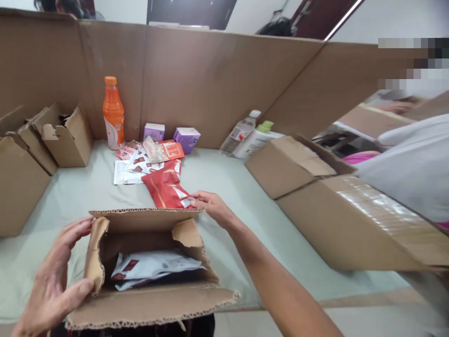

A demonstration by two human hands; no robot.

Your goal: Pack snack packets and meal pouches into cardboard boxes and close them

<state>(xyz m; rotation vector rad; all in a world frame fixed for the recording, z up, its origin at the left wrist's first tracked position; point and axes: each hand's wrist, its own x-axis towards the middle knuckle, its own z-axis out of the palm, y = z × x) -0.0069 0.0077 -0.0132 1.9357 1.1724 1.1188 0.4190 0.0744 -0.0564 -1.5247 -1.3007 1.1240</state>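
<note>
An open cardboard box (pixel 147 309) stands in front of me with its flaps up, and white packets (pixel 157 264) lie inside it. My left hand (pixel 58 276) grips the box's left side, thumb at the near corner and fingers at the far one. Beyond the box, my right hand (pixel 212 206) has its fingers closed on the lower right corner of a red packet (pixel 164 187); part of this grip is hidden. That packet rests against a pile of white packets (pixel 126 173) and an orange-and-beige packet (pixel 164 150).
Behind the pile stand an orange drink bottle (pixel 114 117) and two purple boxes (pixel 187 139), (pixel 154 131). A clear bottle (pixel 242 133) and a white bottle with green cap (pixel 256 140) lean at right. Cardboard boxes (pixel 72 140), (pixel 336 220) flank both sides; another person (pixel 421 159) is at right.
</note>
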